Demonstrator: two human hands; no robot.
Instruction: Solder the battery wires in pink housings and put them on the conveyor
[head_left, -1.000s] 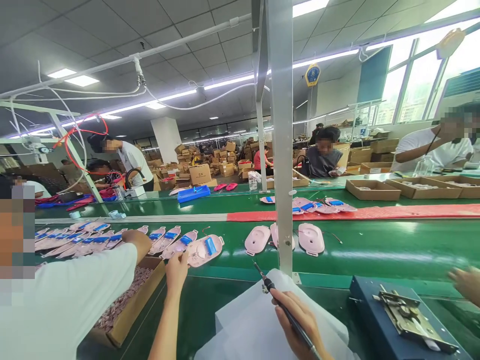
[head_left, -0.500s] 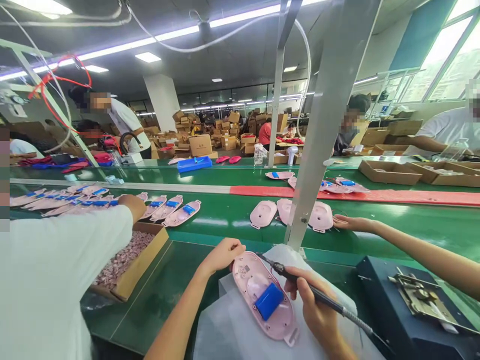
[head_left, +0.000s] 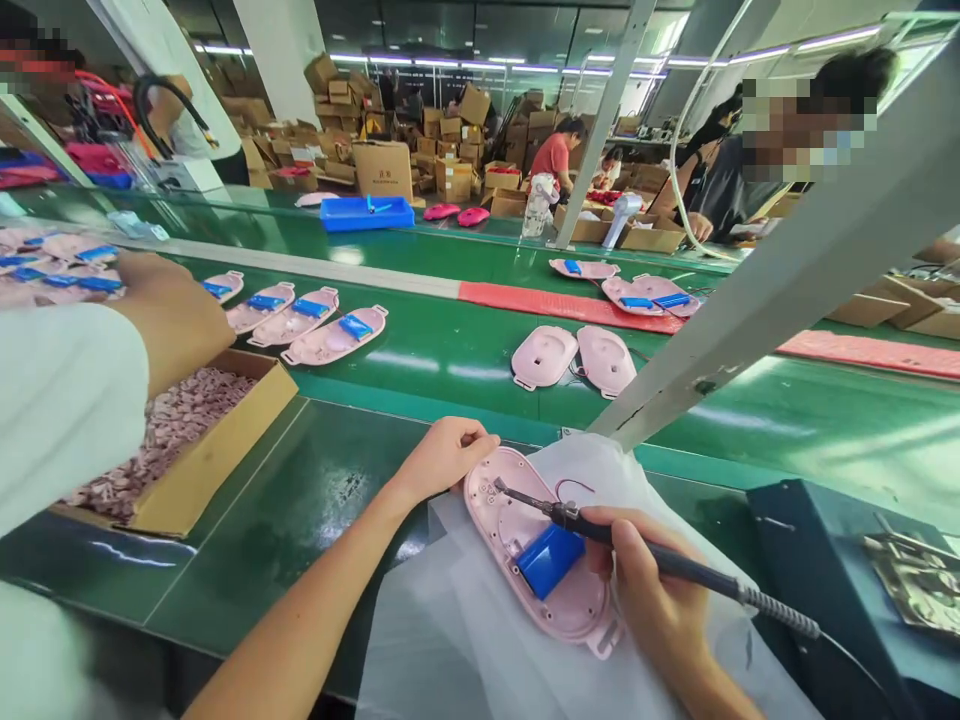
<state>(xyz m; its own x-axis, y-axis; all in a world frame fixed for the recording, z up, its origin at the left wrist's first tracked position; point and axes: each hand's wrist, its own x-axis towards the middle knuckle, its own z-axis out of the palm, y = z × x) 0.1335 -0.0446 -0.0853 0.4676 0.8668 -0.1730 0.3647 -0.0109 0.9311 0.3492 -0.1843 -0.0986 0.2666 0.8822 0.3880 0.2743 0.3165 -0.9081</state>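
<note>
left hand [head_left: 442, 458] rests curled over the upper left rim of a pink plastic housing [head_left: 577, 610], fingers lightly closed, steadying it, no hard clench. right hand [head_left: 645, 570] is grasping a soldering iron [head_left: 705, 573] pen-style, fingers wrapped round the dark handle, tip at the housing's upper left inside; can't tell if the tip touches. housing lies on a white plastic sheet [head_left: 442, 620] on a green tabletop [head_left: 322, 500], with a blue battery [head_left: 551, 562] seated inside and a red wire [head_left: 574, 487] looping just past its top edge.

rest, left to right: at far left, a co-worker's hand [head_left: 169, 320] and white sleeve [head_left: 67, 400] sit above a cardboard box [head_left: 217, 450] of small pink parts [head_left: 165, 430]. a row of pink housings [head_left: 334, 335] with blue batteries lies on a green belt [head_left: 450, 370] beyond. further right are a red strip [head_left: 562, 307], two empty pink housings [head_left: 544, 357], a metal post [head_left: 772, 290] crossing the view, then a dark blue case [head_left: 810, 580] with a metal jig [head_left: 915, 585] at the edge.

risks: the housing could slide on the slick sheet if pressed, dragging the hot tip onto plastic and melting it. tip drifting right could scorch the red wire's insulation. left fingers sit close to the tip, so a slip could burn them.
</note>
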